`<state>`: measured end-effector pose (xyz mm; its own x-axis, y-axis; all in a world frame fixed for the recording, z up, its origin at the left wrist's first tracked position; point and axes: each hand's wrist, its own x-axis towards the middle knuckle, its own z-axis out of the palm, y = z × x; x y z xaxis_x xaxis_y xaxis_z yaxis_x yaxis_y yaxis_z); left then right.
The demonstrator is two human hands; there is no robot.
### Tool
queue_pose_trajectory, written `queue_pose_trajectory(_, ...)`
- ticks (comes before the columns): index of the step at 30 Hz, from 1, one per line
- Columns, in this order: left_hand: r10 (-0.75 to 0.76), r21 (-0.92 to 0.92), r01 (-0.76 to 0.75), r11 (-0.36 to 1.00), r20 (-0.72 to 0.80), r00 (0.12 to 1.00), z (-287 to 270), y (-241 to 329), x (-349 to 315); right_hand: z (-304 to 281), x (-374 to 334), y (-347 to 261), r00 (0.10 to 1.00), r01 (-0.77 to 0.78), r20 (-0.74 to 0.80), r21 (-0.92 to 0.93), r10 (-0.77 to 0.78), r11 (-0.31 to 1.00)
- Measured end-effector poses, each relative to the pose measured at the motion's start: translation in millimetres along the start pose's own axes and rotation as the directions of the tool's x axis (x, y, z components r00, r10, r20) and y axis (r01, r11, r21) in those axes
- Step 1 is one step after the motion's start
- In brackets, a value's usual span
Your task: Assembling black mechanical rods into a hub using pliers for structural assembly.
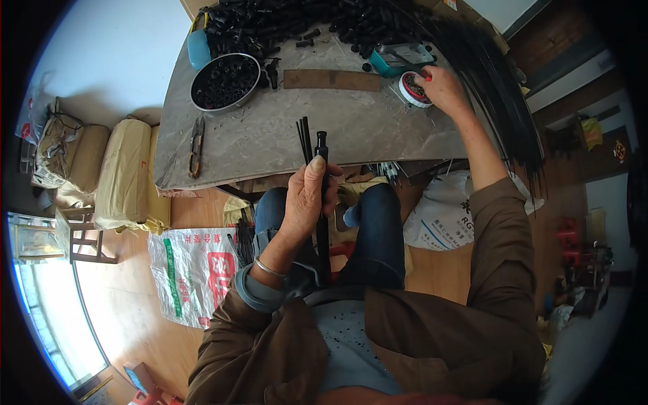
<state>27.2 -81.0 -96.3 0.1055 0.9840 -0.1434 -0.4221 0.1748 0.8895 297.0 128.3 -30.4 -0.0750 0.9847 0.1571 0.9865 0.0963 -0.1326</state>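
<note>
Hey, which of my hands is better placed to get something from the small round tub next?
Probably your right hand: it is right at the small round tub. Your left hand is farther off, by the near edge of the table, and holds thin black rods and a thicker black rod.

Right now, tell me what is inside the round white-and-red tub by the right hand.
Small brownish pieces, too tiny to identify, lie inside the tub. The right hand hides part of it, and the pieces cover whatever is beneath them.
</note>
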Motion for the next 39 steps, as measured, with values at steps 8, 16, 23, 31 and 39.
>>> queue_pose_trajectory(8,0.021,0.027,-0.023,0.999,0.073,0.997,11,6,-13,-14,-7,10,0.989,-0.145,0.102,0.708,0.103,0.691)
queue_pose_trajectory(16,0.139,0.045,-0.137,0.99,-0.056,0.989,29,23,-44,-2,-135,-74,0.898,-0.436,0.391,0.846,-0.202,-0.305)
queue_pose_trajectory(23,0.314,0.105,-0.303,0.947,-0.112,0.943,34,22,-61,17,-208,-147,0.877,-0.479,0.438,0.761,-0.199,-0.438)
queue_pose_trajectory(31,0.41,0.208,-0.377,0.902,-0.145,0.9,24,10,-67,4,-241,-181,0.971,-0.232,0.24,0.953,0.018,-0.193)
queue_pose_trajectory(39,0.371,0.116,-0.357,0.927,-0.139,0.918,23,18,-75,3,-248,-187,0.986,-0.158,0.162,0.98,0.027,-0.12)
